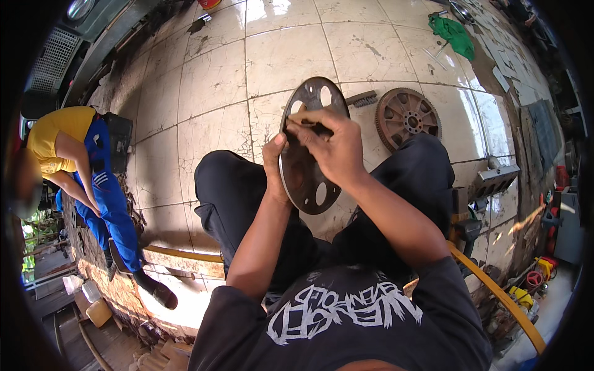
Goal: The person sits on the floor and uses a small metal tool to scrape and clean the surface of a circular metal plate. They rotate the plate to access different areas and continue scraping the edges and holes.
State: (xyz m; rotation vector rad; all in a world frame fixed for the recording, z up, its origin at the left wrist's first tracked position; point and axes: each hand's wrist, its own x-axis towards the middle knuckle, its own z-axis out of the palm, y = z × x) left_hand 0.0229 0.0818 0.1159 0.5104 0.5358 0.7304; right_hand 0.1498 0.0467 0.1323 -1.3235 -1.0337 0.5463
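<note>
A dark round metal plate (301,171) with several cut-out holes is held up, tilted, between my knees. My left hand (277,167) grips its left edge, thumb on the near face. My right hand (332,141) is on the plate's upper face, fingers bent and pinched together near a large hole. Motion blurs those fingertips, so I cannot tell whether something thin is between them. Beyond my right knee, a rusty toothed flywheel (409,116) lies on the floor. A wire brush (364,99) rests beside it, partly hidden behind the plate.
Left, a person in a yellow shirt and blue trousers (104,185) bends forward. A ribbed metal engine part (494,181) and a dark-handled power tool (468,229) are at my right. A green cloth (452,37) lies on the tiled floor (287,51). A yellow band (501,287) runs behind my right arm.
</note>
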